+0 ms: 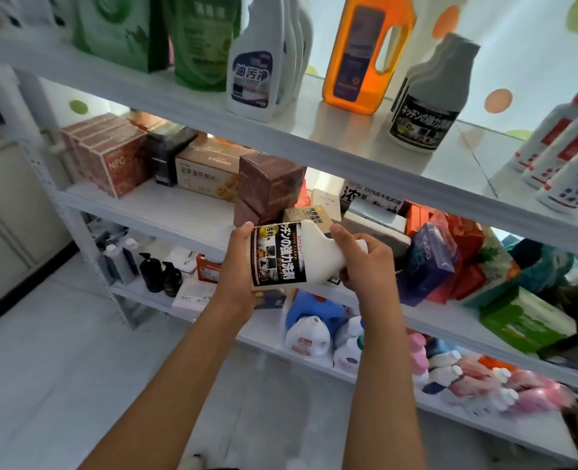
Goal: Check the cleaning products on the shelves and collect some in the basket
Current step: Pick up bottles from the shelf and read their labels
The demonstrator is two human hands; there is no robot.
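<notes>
Your two forearms come up from the bottom edge bare: no sleeve, cuff, watch or band shows on either. Your left hand (238, 266) and your right hand (362, 262) wear no gloves and no rings that you can make out. The fingernails are short and unpainted. No clothing of yours is clearly in view.

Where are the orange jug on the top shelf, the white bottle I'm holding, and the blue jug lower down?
orange jug (355, 56), head view, on its dark front label.
white bottle (309, 245), head view, on its bare white shoulder between the hands.
blue jug (309, 308), head view, on its blue body behind the white jugs.
</notes>
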